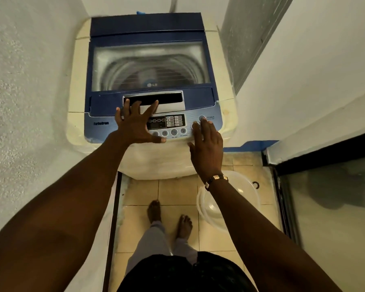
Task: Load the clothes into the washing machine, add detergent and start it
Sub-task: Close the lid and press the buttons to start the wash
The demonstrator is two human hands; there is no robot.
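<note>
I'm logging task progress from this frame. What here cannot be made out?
Head view:
- Drum contents: hazy lid window shows no clear clothes.
- Button under right hand: fingers cover it.
- Control panel labels: too small.
- Left hand covers panel's left part.
- Detergent: none in view.

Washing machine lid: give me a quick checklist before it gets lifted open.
1. Lid closed: ok, glass flat over the drum.
2. Left hand at the lid handle recess: ok, fingertips at its edge, no grip yet.
3. Right hand clear of the lid: ok, on the control panel beside the power button.
4. Drum empty: cannot tell, glass is hazy.
5. Clothes ready: not ok, only a clear tub on the floor.
</note>
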